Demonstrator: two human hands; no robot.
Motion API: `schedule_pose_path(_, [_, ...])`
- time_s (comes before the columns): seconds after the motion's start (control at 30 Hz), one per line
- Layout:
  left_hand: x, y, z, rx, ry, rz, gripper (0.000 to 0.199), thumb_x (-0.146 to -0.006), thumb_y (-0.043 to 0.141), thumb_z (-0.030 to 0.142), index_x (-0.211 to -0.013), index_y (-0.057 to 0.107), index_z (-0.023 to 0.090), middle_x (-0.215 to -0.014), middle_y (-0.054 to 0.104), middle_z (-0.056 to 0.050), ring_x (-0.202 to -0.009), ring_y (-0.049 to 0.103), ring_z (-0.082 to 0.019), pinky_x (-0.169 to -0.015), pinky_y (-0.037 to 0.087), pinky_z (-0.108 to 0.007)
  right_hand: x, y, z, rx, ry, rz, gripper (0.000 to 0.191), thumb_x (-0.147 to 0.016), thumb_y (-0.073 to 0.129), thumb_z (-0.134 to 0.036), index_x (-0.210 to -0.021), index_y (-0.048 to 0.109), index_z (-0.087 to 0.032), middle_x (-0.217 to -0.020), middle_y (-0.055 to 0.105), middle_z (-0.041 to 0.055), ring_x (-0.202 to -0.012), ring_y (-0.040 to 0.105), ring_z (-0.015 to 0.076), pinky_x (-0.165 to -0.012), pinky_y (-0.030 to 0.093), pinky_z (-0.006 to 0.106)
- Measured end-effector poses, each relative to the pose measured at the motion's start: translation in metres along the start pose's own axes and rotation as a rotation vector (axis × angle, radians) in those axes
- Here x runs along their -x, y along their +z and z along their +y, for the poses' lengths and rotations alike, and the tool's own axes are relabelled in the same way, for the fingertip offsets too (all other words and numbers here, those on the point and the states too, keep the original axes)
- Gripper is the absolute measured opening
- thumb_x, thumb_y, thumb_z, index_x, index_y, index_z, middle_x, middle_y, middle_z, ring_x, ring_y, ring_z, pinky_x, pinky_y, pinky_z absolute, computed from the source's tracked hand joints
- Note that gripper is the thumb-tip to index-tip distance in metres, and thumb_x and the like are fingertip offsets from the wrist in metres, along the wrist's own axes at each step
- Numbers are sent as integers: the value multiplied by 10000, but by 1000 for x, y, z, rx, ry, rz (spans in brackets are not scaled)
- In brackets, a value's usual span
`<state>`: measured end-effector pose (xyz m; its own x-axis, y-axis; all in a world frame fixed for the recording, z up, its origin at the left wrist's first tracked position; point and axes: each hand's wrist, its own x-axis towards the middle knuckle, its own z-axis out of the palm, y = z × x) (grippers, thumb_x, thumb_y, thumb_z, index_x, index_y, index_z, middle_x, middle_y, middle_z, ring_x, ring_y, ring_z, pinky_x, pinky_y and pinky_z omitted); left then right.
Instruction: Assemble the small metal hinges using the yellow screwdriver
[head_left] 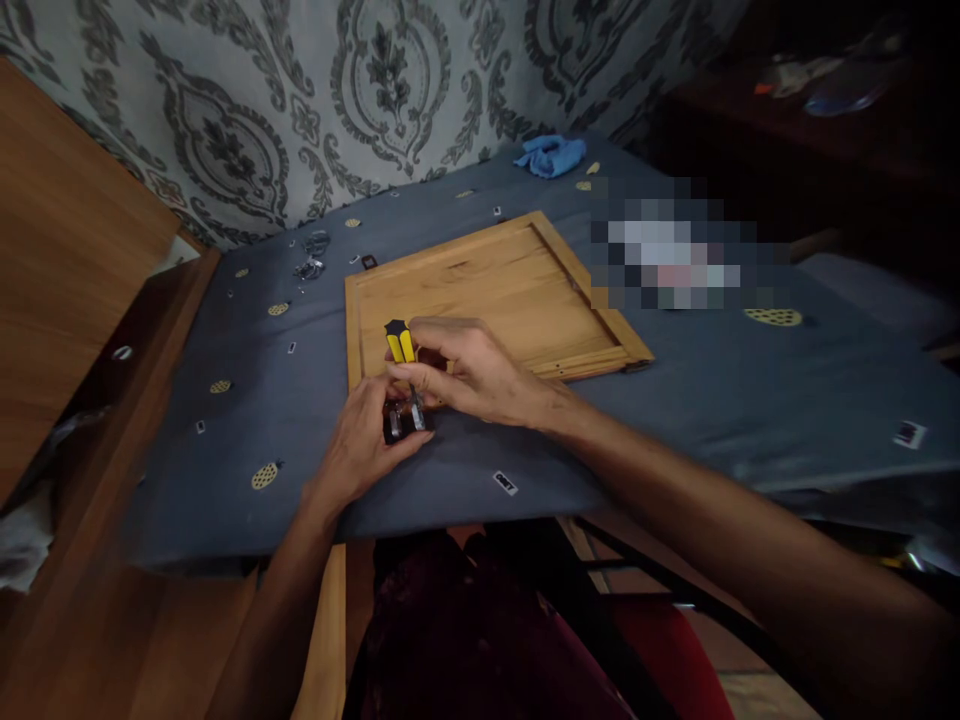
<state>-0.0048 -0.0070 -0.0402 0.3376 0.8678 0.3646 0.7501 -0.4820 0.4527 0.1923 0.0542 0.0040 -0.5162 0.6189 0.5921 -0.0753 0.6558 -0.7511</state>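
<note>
My right hand [476,370] is closed around a screwdriver [401,343] with a yellow and black handle, held upright with its shaft pointing down. My left hand [364,435] grips a small dark fitting with shiny metal parts [405,418] between thumb and fingers, at the near left corner of a framed wooden panel [465,290]. The screwdriver's shaft runs down to this fitting; its tip is too small to make out. My fingers cover part of the fitting and the panel's near edge, so I cannot tell whether those two are joined.
The panel lies on a table with a blue patterned cloth [300,365]. Small metal pieces [311,265] are scattered at the back left. A crumpled blue cloth [551,156] lies at the back, and a blurred-out item [667,250] on the right. Wooden furniture [75,250] stands left.
</note>
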Motion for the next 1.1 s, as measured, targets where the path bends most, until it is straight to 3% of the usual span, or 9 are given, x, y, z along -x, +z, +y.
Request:
schedule_pose_path(0.07, [0, 0, 0, 1, -12, 1, 411, -856, 756, 416, -1133, 524, 220, -1016, 649, -61, -954, 659, -277, -838, 575, -473, 0, 1, -1, -79, 25, 32, 376, -1001, 578, -466, -767, 541, -175, -692, 517, -41, -611, 513, 80, -561, 409, 221])
schedule_pose_path(0.27, [2, -1, -1, -2, 1, -5, 589, -863, 762, 404, -1336, 461, 223, -1092, 678, -67, -1076, 669, -280, -961, 547, -478, -5, 0, -1, -195, 102, 348, 400, -914, 694, -494, -730, 498, -198, -623, 477, -68, -531, 526, 72, -491, 399, 217])
schedule_pose_path(0.5, [3, 1, -1, -6, 7, 13, 560, -883, 736, 458, -1318, 469, 228, -1083, 668, -65, -1027, 670, -267, -917, 565, -461, -3, 6, 9, -106, 68, 251, 439, -933, 647, -535, -703, 493, -195, -655, 445, -52, -595, 469, 88, -550, 383, 249])
schedule_pose_path(1.1, [3, 2, -4, 11, 2, 8, 651, -859, 758, 471, -1378, 444, 235, -1078, 662, -78, -1005, 668, -293, -895, 569, -506, 0, 7, 13, -46, 38, 172, 430, -965, 596, -535, -726, 526, -184, -671, 494, -39, -634, 472, 102, -604, 367, 251])
